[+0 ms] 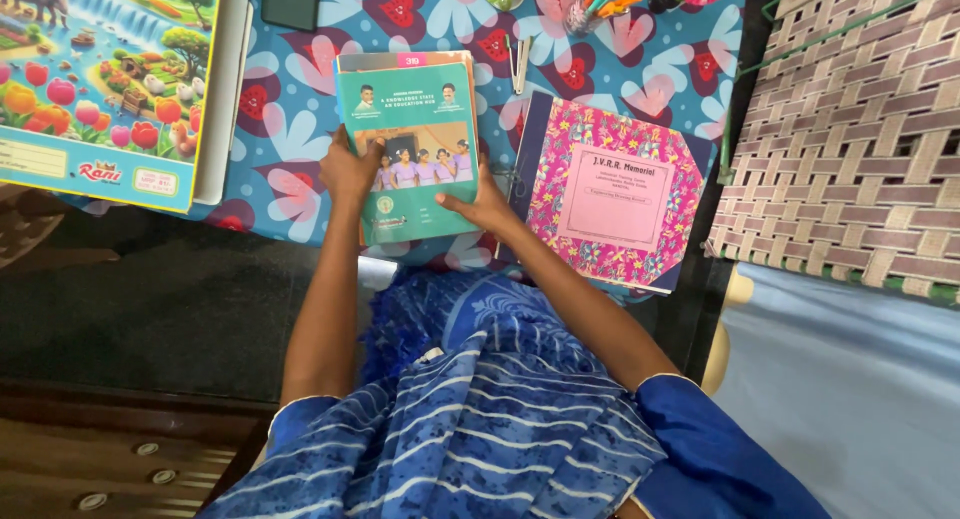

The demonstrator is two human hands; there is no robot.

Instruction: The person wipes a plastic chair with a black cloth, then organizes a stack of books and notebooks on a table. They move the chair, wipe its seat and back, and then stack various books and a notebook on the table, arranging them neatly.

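Fingers of both hands close on a teal-covered book (418,149), which lies flat on the table at the middle of the view. The left hand (350,171) clasps the book's left edge at about 9 o'clock, fingers curled over the cover beside the group photograph printed there. The right hand (484,206) pinches the lower right corner at about 4 o'clock, thumb lying across the cover. A second book (400,61) with an orange and pink top edge peeks out from under the teal one at 12 o'clock.

Just beside the right hand, at 3 o'clock, lies a pink floral folder (612,191) with dark blue corners and a pale pink rectangular label in its middle; its near edge almost touches the right wrist. At 10 o'clock, well apart, sits a large flat box (105,84) printed with a bright farm scene of tulips, trees and animals. A dark phone (290,3) lies at 11 o'clock, and a cup of coloured pens (598,7) stands at 1 o'clock. Everything rests on a blue tablecloth (290,129) patterned with red hearts and white petals. A woven cot (850,129) fills the far 3 o'clock side.
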